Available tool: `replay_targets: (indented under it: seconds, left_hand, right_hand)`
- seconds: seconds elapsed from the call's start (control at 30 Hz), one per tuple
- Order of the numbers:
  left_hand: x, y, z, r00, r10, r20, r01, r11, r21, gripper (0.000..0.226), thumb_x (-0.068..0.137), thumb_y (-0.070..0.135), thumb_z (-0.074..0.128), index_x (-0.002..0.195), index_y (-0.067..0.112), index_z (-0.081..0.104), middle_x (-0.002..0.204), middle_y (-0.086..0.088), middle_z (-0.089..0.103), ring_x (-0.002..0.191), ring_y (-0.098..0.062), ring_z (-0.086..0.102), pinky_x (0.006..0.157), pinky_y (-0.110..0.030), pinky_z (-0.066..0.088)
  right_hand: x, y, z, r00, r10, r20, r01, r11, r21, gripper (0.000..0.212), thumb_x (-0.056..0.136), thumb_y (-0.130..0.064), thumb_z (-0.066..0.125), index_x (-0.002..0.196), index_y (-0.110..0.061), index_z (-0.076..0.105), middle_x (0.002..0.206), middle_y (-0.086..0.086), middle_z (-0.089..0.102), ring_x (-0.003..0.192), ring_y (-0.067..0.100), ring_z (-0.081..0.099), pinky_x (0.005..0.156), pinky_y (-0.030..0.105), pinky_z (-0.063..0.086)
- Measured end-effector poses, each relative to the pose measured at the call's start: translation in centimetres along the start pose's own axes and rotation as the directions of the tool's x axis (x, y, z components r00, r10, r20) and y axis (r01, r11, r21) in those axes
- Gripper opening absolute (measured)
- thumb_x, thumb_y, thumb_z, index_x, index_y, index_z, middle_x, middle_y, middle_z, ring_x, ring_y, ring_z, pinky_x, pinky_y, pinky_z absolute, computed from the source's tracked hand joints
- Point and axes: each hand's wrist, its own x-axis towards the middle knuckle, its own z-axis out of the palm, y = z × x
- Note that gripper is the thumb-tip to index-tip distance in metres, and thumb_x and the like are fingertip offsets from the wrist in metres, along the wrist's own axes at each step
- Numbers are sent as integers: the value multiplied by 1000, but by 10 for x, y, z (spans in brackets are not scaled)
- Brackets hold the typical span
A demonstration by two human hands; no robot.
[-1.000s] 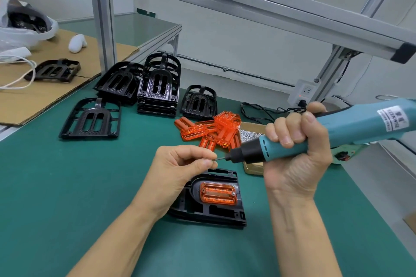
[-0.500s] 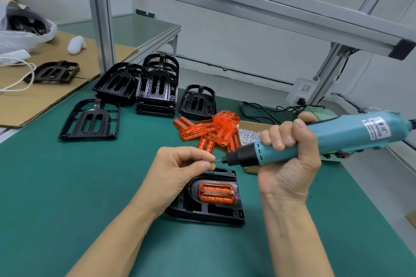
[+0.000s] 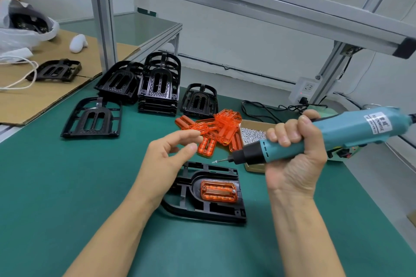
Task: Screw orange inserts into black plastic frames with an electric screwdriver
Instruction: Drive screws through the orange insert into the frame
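Right hand (image 3: 295,155) grips the screwdriver (image 3: 315,137), a screw on its bit tip. Left hand (image 3: 166,155) hovers with fingers loosely spread, holding nothing. The frame (image 3: 202,200) lies near on the worktop (image 3: 56,186), an insert (image 3: 219,191) seated inside.

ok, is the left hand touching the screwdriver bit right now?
No, the left hand is open and apart from the bit tip of the teal electric screwdriver, which carries a screw.

Probably a factory assembly bench: green mat (image 3: 56,186), aluminium frame (image 3: 103,20), stacked black frames (image 3: 157,87).
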Motion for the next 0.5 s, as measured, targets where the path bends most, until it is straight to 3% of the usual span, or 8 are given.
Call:
replay_targets:
  seconds: [0.1,0.17,0.2,0.33,0.4,0.5]
  left_hand:
    - [2,-5,-4,996,-69,-62,79,983,164,20,88,12,63,92,28,73,93,18,71,95,10,58,97,-19,39]
    - [1,-8,-2,991,-130,-24,131,953,274,17,87,17,64,88,32,72,96,22,68,104,6,56,87,-12,37]
    - [0,-9,-1,988,-153,-3,146,933,329,16,87,19,64,87,34,72,98,24,66,108,2,55,86,-15,37]
    - [-1,-10,1,978,-204,40,160,864,477,12,85,26,66,87,36,71,98,19,66,111,-11,56,104,-37,38]
    - [-1,-10,2,975,-214,53,158,847,507,11,84,24,66,89,32,72,98,15,69,103,-12,60,102,-40,40]
    - [1,-11,2,969,-237,64,163,815,556,15,83,21,66,94,29,73,105,10,69,106,-14,59,102,-39,40]
  right_hand:
    - [0,2,0,999,33,28,-32,998,-55,15,82,-7,48,85,-21,52,50,-10,37,42,5,37,49,20,38]
    - [-2,5,0,996,74,44,-69,992,-103,15,80,-6,49,85,-21,51,49,-10,36,41,6,36,48,20,38]
    - [-3,7,0,994,93,54,-85,988,-128,16,80,-6,49,86,-20,51,48,-9,37,41,6,36,48,20,38]
    - [-5,14,0,986,136,92,-115,972,-207,17,79,-3,50,87,-17,52,48,-7,37,41,8,35,48,22,37]
    - [-5,18,0,982,157,110,-127,963,-239,17,78,-3,51,87,-17,53,48,-7,37,41,9,35,48,21,37]
    - [-5,22,0,969,201,140,-158,949,-272,18,79,-3,52,86,-18,56,48,-6,38,41,9,36,48,21,36]
